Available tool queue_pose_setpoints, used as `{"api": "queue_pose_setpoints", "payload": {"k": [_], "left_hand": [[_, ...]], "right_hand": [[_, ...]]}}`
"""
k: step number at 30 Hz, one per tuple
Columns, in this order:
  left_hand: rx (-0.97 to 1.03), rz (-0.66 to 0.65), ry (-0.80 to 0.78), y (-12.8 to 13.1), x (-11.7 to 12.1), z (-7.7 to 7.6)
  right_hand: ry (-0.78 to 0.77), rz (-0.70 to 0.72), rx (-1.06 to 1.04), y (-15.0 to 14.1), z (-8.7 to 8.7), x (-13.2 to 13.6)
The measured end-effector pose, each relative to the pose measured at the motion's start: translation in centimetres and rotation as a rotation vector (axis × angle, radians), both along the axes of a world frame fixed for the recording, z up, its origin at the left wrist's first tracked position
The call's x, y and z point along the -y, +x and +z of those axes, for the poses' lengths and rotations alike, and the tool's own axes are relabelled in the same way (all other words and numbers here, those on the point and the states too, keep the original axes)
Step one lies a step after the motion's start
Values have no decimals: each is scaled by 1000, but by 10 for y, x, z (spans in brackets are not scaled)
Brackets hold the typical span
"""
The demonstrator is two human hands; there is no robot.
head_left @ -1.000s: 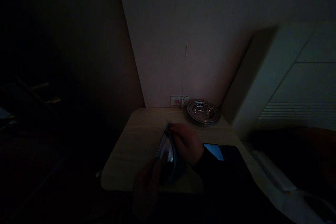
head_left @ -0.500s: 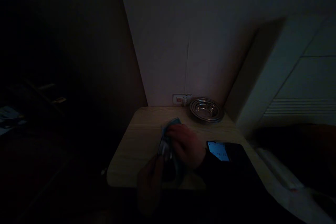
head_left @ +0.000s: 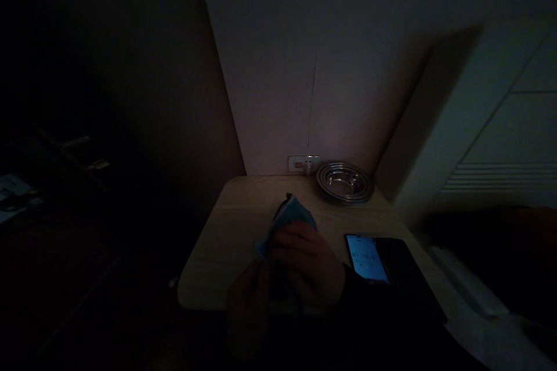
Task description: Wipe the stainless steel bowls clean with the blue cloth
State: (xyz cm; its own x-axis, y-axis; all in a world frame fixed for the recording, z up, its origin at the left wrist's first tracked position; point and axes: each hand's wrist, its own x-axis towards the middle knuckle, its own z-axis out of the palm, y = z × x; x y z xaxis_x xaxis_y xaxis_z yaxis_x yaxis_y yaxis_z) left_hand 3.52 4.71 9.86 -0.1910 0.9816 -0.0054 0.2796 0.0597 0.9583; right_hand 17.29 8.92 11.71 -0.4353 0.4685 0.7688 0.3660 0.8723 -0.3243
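The scene is very dim. My right hand [head_left: 308,261] is closed over a blue cloth [head_left: 296,211], its fingers bent across the cloth above the small wooden table. Past the cloth's far corner shows the dark edge of a thing [head_left: 288,197], mostly covered, whose kind I cannot make out. Lower and to the left, my left hand [head_left: 248,301] is closed, thumb and fingers pinched together at the near end of the covered thing. What exactly lies in its fingers is lost in shadow.
Several nested steel dishes [head_left: 346,182] stand at the table's back right, beside a wall socket [head_left: 303,163]. A lit phone [head_left: 368,261] lies on the right, against a dark flat object [head_left: 411,272]. The wooden tabletop [head_left: 217,237] has rounded corners.
My right hand has shifted slightly down, and the cloth now spreads wider over the dark thing, hiding the shiny part seen before. My left hand stays about where it was.
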Motion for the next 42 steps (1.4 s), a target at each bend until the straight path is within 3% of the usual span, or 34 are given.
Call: {"api": "queue_pose_setpoints", "payload": {"k": [2, 5, 9, 11, 14, 20, 24, 29, 33, 36, 39, 42], "left_hand": [[15, -3, -13, 0, 1, 0], [33, 41, -56, -4, 4, -5], [-59, 244, -127, -12, 15, -28], [-134, 328, -28, -15, 23, -43], [-248, 356, 126, -19, 34, -61], [-353, 341, 331, -23, 40, -71], [-354, 346, 358, -25, 34, -65], [-319, 347, 196, -21, 24, -49], [-304, 328, 189, -18, 24, -37], [-300, 287, 154, -14, 21, -22], [-215, 195, -36, -6, 14, -3], [-172, 266, -107, 4, 8, 10]], "right_hand": [[-33, -30, -30, 4, -1, -9], [-246, -147, -150, 14, -9, -26], [-545, -233, -401, 25, -28, -34], [-646, -270, -513, 27, -37, -31], [-724, -322, -616, 29, -47, -27], [-766, -391, -742, 34, -52, -18], [-792, -387, -780, 36, -51, -12], [-791, -419, -824, 37, -53, -5], [-772, -409, -836, 35, -56, 0], [-737, -429, -819, 33, -56, 2], [-707, -435, -803, 31, -53, 3], [-691, -418, -781, 28, -47, 7]]}}
